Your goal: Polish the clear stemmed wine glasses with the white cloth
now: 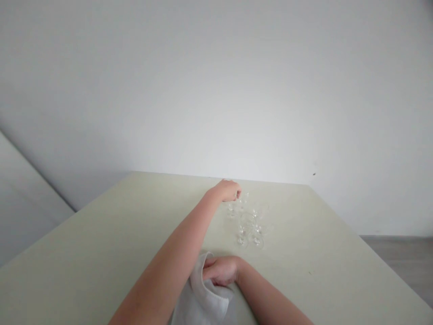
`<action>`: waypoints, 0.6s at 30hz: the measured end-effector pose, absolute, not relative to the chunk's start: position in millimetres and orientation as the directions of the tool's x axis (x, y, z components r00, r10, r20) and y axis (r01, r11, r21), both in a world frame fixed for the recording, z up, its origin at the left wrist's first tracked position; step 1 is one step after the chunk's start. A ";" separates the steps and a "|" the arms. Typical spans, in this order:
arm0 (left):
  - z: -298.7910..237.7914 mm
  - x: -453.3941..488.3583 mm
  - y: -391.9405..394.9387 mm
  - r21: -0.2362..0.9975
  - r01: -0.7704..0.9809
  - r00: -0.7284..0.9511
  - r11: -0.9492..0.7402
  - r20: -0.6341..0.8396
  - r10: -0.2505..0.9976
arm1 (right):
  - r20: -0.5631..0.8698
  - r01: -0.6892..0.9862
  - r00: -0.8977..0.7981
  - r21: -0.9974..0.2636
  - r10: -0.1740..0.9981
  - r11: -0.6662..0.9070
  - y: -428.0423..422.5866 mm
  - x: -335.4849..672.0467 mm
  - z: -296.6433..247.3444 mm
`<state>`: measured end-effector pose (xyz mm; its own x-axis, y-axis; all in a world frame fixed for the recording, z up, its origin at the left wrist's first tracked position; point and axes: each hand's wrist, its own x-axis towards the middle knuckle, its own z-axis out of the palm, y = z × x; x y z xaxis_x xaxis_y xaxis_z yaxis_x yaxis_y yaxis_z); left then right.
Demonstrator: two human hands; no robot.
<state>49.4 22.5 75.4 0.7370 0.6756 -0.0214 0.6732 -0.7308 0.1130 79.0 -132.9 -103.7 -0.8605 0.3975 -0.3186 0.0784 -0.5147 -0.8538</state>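
Note:
My left hand reaches out to the far part of the table, its fingers curled closed at a small clear glass. The fingertips are partly hidden, and the glass is faint against the pale surface. Close to me, my right hand grips a light grey cloth, with some fingers hidden in its folds. Between the two hands, a little to the right, several clear stemmed glasses are grouped close together on the table. Their outlines overlap, and I cannot tell exactly how each one lies.
A pale, cream-coloured table spreads under everything. Its far edge meets a plain white wall. At the left is a white panel with a dark gap along it. Grey flooring shows beyond the right edge.

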 end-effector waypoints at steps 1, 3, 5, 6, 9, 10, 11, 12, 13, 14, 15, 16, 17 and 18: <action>76.4 38.9 23.3 0.123 0.692 0.717 -0.712 -0.002 0.697 | -0.338 0.097 -0.857 -0.847 0.388 -0.523 -133.2 78.7 -102.0; 78.9 13.9 24.0 0.165 0.740 0.656 -0.653 0.042 0.754 | -0.358 0.119 -0.853 -0.842 0.380 -0.526 -133.7 77.8 -99.4; 81.8 -14.8 23.5 0.214 0.783 0.583 -0.584 0.075 0.809 | -0.361 0.122 -0.850 -0.843 0.384 -0.524 -134.2 77.0 -98.3; 83.3 -29.7 23.1 0.229 0.805 0.546 -0.548 0.079 0.834 | -0.361 0.121 -0.850 -0.843 0.385 -0.524 -134.5 76.7 -98.4; 86.3 -72.8 22.1 0.203 0.871 0.446 -0.448 0.058 0.893 | -0.350 0.102 -0.845 -0.848 0.404 -0.520 -135.3 76.7 -100.9; 86.4 -85.7 22.0 0.174 0.891 0.418 -0.419 0.044 0.907 | -0.346 0.097 -0.843 -0.850 0.411 -0.517 -135.5 76.9 -102.1; 85.9 -97.6 22.0 0.143 0.909 0.392 -0.392 0.025 0.920 | -0.343 0.091 -0.840 -0.853 0.421 -0.514 -135.7 77.1 -103.3; 84.9 -108.4 22.1 0.113 0.923 0.369 -0.367 0.006 0.930 | -0.344 0.089 -0.836 -0.854 0.428 -0.512 -136.0 77.4 -104.3; 83.4 -118.2 22.1 0.086 0.935 0.346 -0.343 -0.015 0.938 | -0.345 0.088 -0.831 -0.856 0.436 -0.510 -136.2 77.6 -105.1; 81.7 -127.0 22.0 0.065 0.945 0.324 -0.321 -0.033 0.945 | -0.346 0.087 -0.827 -0.857 0.443 -0.508 -136.6 77.8 -105.5; 79.9 -135.0 22.0 0.048 0.952 0.304 -0.301 -0.045 0.952 | -0.347 0.084 -0.823 -0.858 0.450 -0.507 -136.9 77.8 -105.6; 78.1 -142.5 21.9 0.036 0.959 0.284 -0.282 -0.055 0.957 | -0.346 0.079 -0.819 -0.858 0.458 -0.508 -137.3 77.7 -105.4; 76.5 -149.5 22.0 0.027 0.965 0.263 -0.262 -0.060 0.963 | -0.347 0.075 -0.816 -0.856 0.462 -0.511 -137.7 77.5 -105.0; 75.1 -156.3 22.2 0.019 0.970 0.242 -0.242 -0.062 0.968 | -0.350 0.073 -0.814 -0.854 0.464 -0.515 -138.0 77.2 -104.5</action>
